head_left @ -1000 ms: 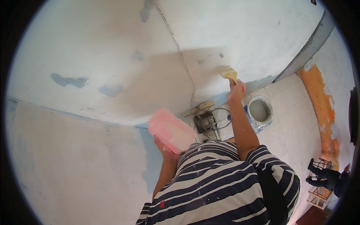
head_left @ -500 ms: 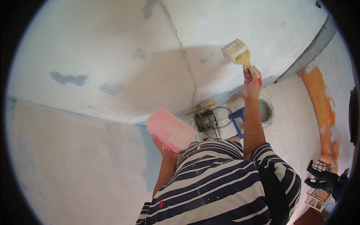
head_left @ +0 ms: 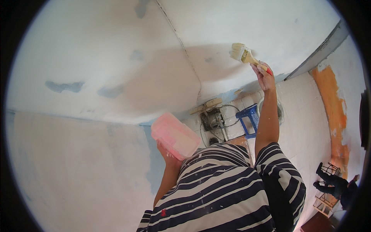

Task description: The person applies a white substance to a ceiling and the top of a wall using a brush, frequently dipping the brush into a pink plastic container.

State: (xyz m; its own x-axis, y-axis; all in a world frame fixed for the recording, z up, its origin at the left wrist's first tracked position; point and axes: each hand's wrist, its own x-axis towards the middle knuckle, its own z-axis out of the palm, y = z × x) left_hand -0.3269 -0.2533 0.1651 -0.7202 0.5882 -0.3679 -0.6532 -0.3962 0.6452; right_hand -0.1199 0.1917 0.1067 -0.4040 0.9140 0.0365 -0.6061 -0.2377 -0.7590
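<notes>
My right hand (head_left: pixel 265 75) is raised near the wall and closed round the red-tipped wooden handle of a wide paintbrush (head_left: pixel 247 56). The pale, paint-coated bristles point left, close to the wall; whether they touch it I cannot tell. Held against my striped shirt, a pink plastic tub (head_left: pixel 176 135) with pale paint inside rests in my left hand (head_left: pixel 169 154), whose fingers are partly hidden beneath it. The whitish wall (head_left: pixel 96 50) in front has grey-blue patches and a thin cable running down it.
Below stand a blue plastic stool (head_left: pixel 248 118), a round bucket (head_left: pixel 281 112) partly behind my arm, and a dark device (head_left: pixel 211 120) with cables. A pinkish side wall (head_left: pixel 77 162) is on the left. Far right, another person (head_left: pixel 336 183) is by wooden stools, near an orange-painted wall strip (head_left: pixel 328 96).
My right hand has shifted slightly right and the brush has turned, its bristles swinging to point further left. The tub stays almost in place in my left hand.
</notes>
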